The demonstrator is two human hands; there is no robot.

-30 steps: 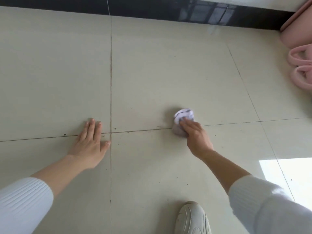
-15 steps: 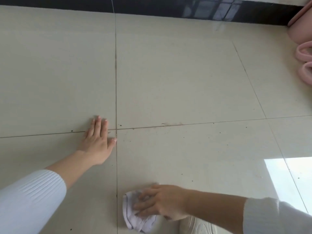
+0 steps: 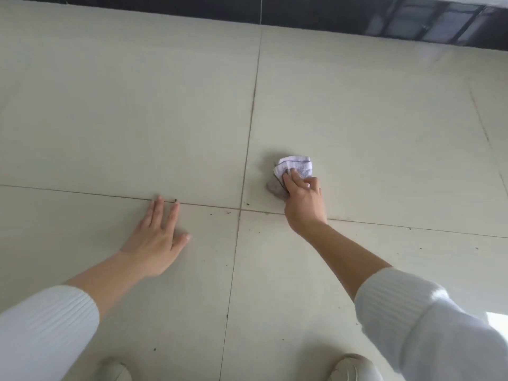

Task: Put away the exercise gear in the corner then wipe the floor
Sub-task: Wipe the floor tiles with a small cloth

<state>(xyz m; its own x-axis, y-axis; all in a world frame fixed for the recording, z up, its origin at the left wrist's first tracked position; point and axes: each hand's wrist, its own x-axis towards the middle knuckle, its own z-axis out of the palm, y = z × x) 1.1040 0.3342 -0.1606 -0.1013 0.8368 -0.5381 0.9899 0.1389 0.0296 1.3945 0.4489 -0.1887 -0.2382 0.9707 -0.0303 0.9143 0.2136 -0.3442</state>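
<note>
A crumpled white and lilac cloth (image 3: 295,167) lies on the beige tiled floor (image 3: 371,133), just right of a grout line. My right hand (image 3: 303,200) presses down on the cloth with its fingers curled over the near edge. My left hand (image 3: 158,237) lies flat on the tile to the left, fingers straight and spread, their tips at the cross grout line. Small dark specks dot the tiles near the grout crossing (image 3: 240,210). No exercise gear shows in this view.
A dark glossy baseboard (image 3: 330,15) runs along the far edge of the floor. The toes of two white shoes (image 3: 354,367) show at the bottom edge. A bright patch of light sits at the right edge.
My right hand has swept the cloth from close to my feet forward and right, past the cross grout line. The view has shifted left; the pink objects at the right are out of frame.
</note>
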